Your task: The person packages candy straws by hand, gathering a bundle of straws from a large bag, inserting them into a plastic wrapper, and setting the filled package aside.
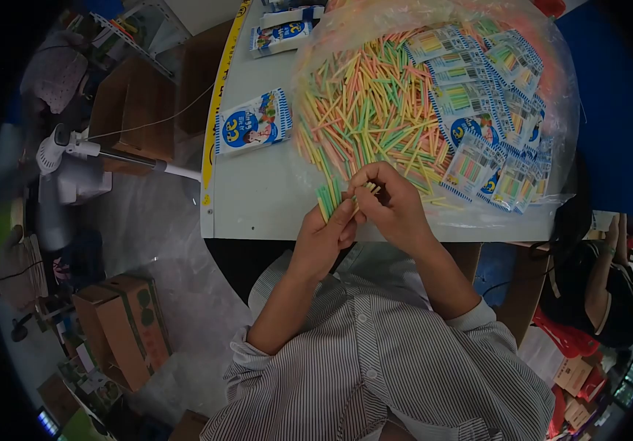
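Note:
In the head view, my left hand (pixel 325 234) is closed around a small bundle of thin green, yellow and pink candy sticks (pixel 329 197) at the table's front edge. My right hand (pixel 392 206) touches it, with thumb and fingers pinched on the ends of a few sticks (pixel 372 189). Just beyond both hands, a large clear plastic bag (pixel 307 72) lies spread open, holding a heap of loose candy sticks (pixel 368 95). Printed blue-and-white packets (pixel 470 132), some with sticks showing through, lie over the heap's right side.
A flat blue-and-white packet (pixel 254 123) lies on the white table (pixel 246 198) left of the bag, and more packets (pixel 281 37) lie farther back. Cardboard boxes (pixel 121 331) and a white pole-mounted device (pixel 74 147) stand at the left. Another person's arm (pixel 600 283) shows at the right.

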Tool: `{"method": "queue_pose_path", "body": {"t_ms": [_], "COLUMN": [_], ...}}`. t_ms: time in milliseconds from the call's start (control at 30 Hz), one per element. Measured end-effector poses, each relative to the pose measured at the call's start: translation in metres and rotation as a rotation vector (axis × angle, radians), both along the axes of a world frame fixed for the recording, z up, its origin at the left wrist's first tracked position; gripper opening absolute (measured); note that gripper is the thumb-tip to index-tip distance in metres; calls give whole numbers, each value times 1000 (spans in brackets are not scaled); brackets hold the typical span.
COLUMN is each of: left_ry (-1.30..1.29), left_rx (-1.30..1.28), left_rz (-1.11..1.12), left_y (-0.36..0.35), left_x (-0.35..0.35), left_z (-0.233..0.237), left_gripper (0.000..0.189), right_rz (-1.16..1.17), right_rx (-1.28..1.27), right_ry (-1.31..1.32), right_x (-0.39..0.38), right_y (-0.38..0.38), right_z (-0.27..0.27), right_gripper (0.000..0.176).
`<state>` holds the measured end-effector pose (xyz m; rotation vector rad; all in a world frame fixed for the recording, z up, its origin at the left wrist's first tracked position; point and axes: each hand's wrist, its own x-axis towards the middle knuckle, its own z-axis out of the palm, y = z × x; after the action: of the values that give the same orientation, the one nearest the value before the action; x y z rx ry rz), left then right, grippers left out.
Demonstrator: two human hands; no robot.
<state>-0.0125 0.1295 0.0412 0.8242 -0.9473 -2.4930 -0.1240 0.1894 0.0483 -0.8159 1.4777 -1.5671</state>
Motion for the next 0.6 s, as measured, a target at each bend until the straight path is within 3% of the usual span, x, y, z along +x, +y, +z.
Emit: {"method": "queue_pose_path", "body": {"t_ms": [133,233,333,433,600], "left_ry": [-4,62,35,2,62], "left_rx": [-164,-153,-154,-168,-68], "left_rz": [-64,-135,-121,-60,-45], "left_y": [1,-1,-1,2,0], "left_x": [2,6,5,2,4], "left_z": [-11,-19,-16,-10,-9], "left_gripper": [24,16,16,25,20], "right_rz": [15,-26,-31,-27,-44], "right_rx": [-8,19,32,15,27], "right_ry": [97,213,86,111,193], "right_x": [0,1,1,0,3], "right_y": [-2,-4,-4,-4,-3], "right_z": [3,-1,3,0,-5], "right_gripper": [12,11,8,10,16]}}
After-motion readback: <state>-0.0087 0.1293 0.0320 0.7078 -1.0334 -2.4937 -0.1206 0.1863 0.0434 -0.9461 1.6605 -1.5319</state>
